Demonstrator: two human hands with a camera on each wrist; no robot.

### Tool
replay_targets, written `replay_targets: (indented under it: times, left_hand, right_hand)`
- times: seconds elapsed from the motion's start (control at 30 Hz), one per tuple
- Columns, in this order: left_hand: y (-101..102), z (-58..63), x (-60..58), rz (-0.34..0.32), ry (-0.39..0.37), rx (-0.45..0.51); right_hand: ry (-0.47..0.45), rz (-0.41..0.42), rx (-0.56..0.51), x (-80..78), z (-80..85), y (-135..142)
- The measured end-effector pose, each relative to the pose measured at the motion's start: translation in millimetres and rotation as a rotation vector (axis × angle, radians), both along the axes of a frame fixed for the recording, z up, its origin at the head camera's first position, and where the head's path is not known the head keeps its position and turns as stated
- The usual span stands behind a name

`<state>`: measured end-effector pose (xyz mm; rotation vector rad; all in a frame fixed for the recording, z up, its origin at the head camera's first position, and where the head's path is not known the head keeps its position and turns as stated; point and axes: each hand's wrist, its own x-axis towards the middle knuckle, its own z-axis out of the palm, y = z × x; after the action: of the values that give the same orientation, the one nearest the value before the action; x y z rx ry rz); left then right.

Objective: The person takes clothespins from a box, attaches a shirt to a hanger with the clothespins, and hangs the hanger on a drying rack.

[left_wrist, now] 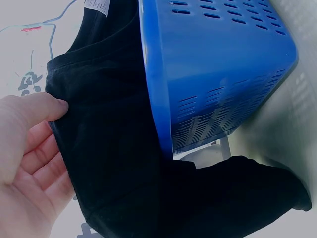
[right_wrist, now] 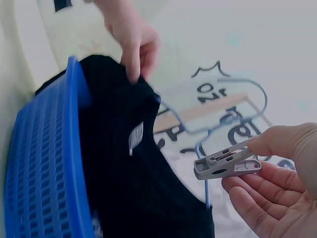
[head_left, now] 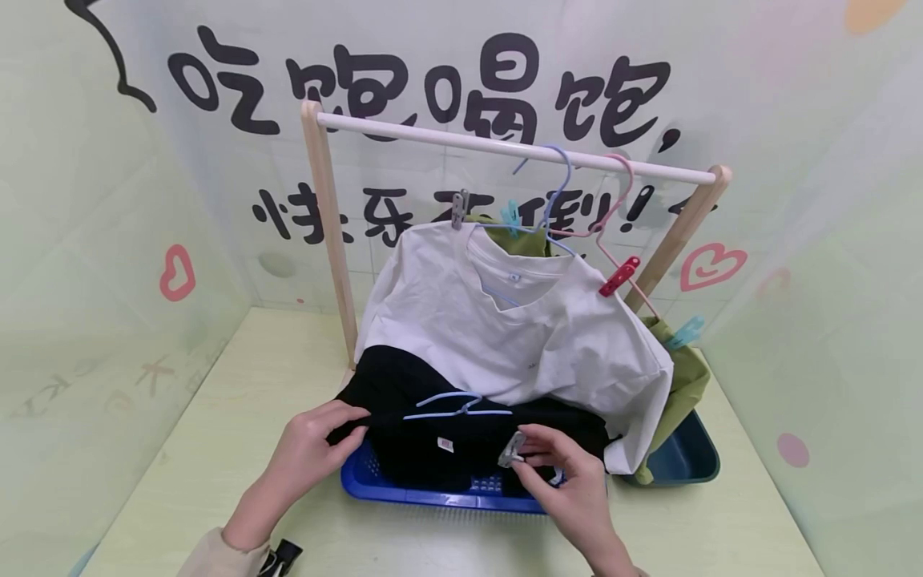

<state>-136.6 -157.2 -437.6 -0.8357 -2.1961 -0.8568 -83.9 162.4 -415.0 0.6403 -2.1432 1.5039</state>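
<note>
A black T-shirt (head_left: 414,453) with a white neck label (head_left: 445,444) lies over a blue perforated basket (head_left: 461,501). Inside its neckline sits a light blue hanger (head_left: 461,413), hook up. My left hand (head_left: 313,445) pinches the black fabric at the shoulder; in the left wrist view the thumb (left_wrist: 49,106) presses on its edge. Between thumb and fingers my right hand (head_left: 566,473) holds a grey clothespin (right_wrist: 228,161), close to the other shoulder of the black T-shirt and beside the hanger's right end.
Behind stands a rack with a white rail (head_left: 447,138) and wooden legs. A white shirt (head_left: 497,336) with a grey clothespin (head_left: 460,210) and a red clothespin (head_left: 618,277) hangs there, partly covering a green garment (head_left: 678,389). A dark teal basin (head_left: 695,457) stands right.
</note>
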Motion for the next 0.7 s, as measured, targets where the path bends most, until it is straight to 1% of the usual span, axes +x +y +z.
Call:
replay_targets:
  times: [0.2,0.27,0.33,0.4,0.47,0.57,0.63,0.7]
  left_hand:
    - [-0.1,-0.7,0.4,-0.004,0.006,0.013]
    - [0.3,-1.2,0.6,-0.006,0.011,0.016]
    - [0.9,-1.4,0.7,-0.004,0.014,0.017]
    - [1.4,-1.7,0.7,-0.001,0.013,0.018]
    - [1.8,-1.5,1.0,0.004,0.008,0.018]
    - [1.9,-0.8,1.6,0.007,0.004,0.017]
    - [1.8,-0.4,2.0,0.008,0.003,0.015]
    - [1.5,-0.4,2.4,0.005,0.006,0.015]
  right_hand:
    - [0.027,0.099,-0.019,-2.1,3.0,-21.8]
    - [0.054,0.139,-0.024,-2.9,4.0,-30.2]
    - [0.069,0.163,-0.015,-2.1,9.9,-40.0]
    - [0.07,0.187,-0.001,-0.2,19.5,-50.1]
    - [0.073,0.204,0.011,-2.0,20.9,-58.5]
    - [0.099,0.212,0.02,-9.5,14.6,-69.2]
    - [0.143,0.216,0.021,-17.5,4.8,-75.9]
    - [0.184,0.219,0.027,-22.6,2.2,-83.9]
